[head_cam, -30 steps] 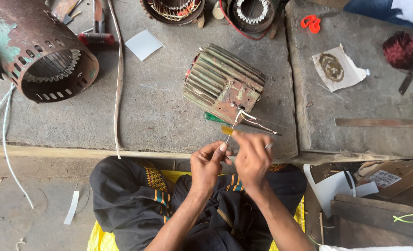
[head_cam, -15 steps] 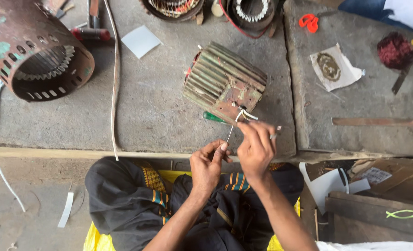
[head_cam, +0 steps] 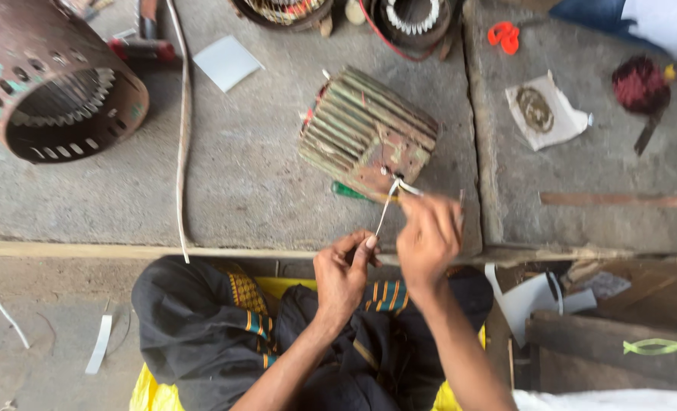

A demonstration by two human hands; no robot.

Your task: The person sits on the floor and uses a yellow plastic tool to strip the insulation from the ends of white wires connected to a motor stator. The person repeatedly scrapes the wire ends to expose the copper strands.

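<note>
Concrete floor (head_cam: 262,190) carries a finned motor (head_cam: 369,133). Left hand (head_cam: 342,275) fingers pinch a white wire (head_cam: 388,209) from it; right hand (head_cam: 428,237) fingers grip another wire (head_cam: 408,187).

Daylight is falling evenly over a rough grey concrete floor (head_cam: 239,175), which is running in slabs with a seam (head_cam: 484,152) dividing them. A pale wooden strip (head_cam: 110,250) is edging the slab, and a lower, dustier concrete floor (head_cam: 41,335) is lying beneath it at the left. Dark wooden planks (head_cam: 620,358) are stacking up at the lower right. A yellow sheet (head_cam: 152,392) is spreading under the seated person.
</note>
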